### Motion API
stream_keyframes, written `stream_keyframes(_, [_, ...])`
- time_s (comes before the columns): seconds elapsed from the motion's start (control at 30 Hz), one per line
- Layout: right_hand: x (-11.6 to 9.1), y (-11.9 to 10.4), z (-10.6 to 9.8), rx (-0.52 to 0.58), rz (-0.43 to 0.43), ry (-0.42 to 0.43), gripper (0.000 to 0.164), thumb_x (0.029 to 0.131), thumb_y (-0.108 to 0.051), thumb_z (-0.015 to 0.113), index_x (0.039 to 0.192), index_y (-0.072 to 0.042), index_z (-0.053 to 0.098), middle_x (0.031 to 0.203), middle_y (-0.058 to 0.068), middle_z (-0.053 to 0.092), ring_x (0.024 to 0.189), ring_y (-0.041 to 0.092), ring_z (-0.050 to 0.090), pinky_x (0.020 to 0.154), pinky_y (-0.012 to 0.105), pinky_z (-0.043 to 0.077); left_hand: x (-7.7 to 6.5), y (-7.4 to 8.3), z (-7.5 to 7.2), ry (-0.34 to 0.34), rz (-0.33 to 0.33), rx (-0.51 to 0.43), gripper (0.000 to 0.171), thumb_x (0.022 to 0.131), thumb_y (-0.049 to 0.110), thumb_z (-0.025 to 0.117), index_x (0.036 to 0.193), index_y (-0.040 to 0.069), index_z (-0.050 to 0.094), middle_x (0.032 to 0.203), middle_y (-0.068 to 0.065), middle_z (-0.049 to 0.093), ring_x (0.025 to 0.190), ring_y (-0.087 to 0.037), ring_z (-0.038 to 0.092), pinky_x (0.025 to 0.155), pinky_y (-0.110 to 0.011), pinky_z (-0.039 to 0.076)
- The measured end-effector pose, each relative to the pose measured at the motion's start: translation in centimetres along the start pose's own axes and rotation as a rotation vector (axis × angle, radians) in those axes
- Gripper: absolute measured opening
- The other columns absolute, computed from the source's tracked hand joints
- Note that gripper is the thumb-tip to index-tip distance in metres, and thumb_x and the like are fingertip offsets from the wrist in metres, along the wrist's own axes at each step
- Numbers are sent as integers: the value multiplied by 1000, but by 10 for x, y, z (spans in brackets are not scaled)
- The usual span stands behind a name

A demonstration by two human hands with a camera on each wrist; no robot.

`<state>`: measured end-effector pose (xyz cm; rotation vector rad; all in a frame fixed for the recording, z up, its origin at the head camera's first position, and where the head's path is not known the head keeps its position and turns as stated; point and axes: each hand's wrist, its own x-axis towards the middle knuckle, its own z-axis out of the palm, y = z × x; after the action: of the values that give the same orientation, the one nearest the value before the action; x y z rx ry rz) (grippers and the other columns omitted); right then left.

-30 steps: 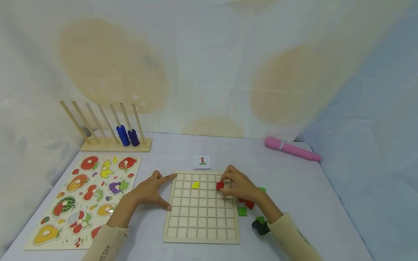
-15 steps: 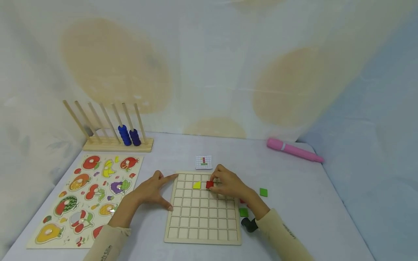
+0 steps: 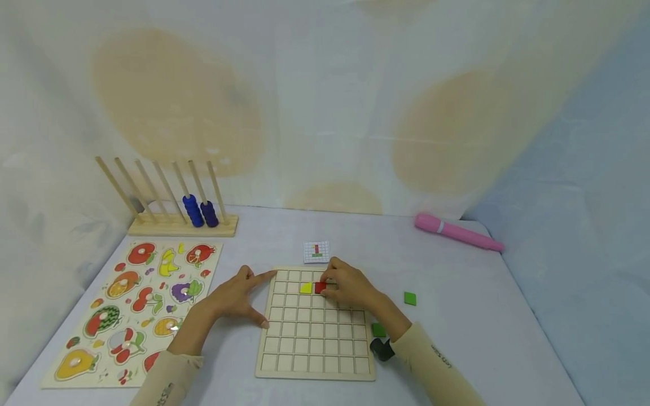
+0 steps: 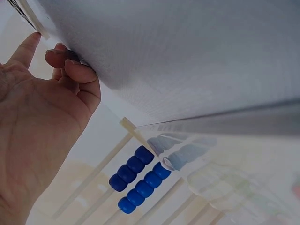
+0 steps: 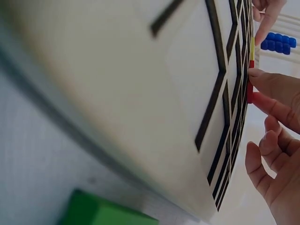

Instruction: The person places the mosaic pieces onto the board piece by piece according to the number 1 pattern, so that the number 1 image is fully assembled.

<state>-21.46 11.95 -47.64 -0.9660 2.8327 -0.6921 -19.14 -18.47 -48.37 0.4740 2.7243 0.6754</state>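
A wooden grid board [image 3: 315, 363] lies flat on the table. My right hand [image 3: 350, 286] pinches a red square tile [image 3: 320, 288] between thumb and forefinger, over the board's second row. Just left of it sits a yellow tile [image 3: 306, 288] with one slanted side. In the right wrist view the red tile [image 5: 250, 89] is right at the grid, close to the yellow tile [image 5: 252, 48]. At the board's left side my left hand [image 3: 231, 296] touches the edge, forefinger straight at the top corner and thumb lower down. Its other fingers bend inward in the left wrist view.
A small pattern card [image 3: 317, 252] lies behind the board. Green tiles [image 3: 410, 299] lie to the right, near a black object [image 3: 382, 349] by the right sleeve. Leftward are a fruit puzzle board [image 3: 114, 338] and a bead rack [image 3: 183, 226]. A pink marker-shaped stick [image 3: 457, 232] rests at back right.
My right hand has moved left across the board with the red tile, up beside the yellow one. Red tiles right of the board are now hidden behind the forearm. The left hand stays put.
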Motion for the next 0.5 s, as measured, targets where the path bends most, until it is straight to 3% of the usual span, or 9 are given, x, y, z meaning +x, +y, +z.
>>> stream_keyframes(0.33, [0,-3,1,-22,-37,51,25,84,-27,80,102,-11,76,97,-3,53,80,7,47,70,23,46,-1,1,-1,-3,5,-3,115,53,53,94,152,28,41,103,-7,36,83,-20,43,66,-33,36])
stream_keyframes(0.5, [-3,-5,-1,-46,-13,52,29,83,-31,80,105,-13,75,96,-4,52,80,7,46,71,24,46,-1,1,-1,-3,6,-8,114,54,52,94,152,28,41,103,-7,36,83,-20,43,67,-33,36])
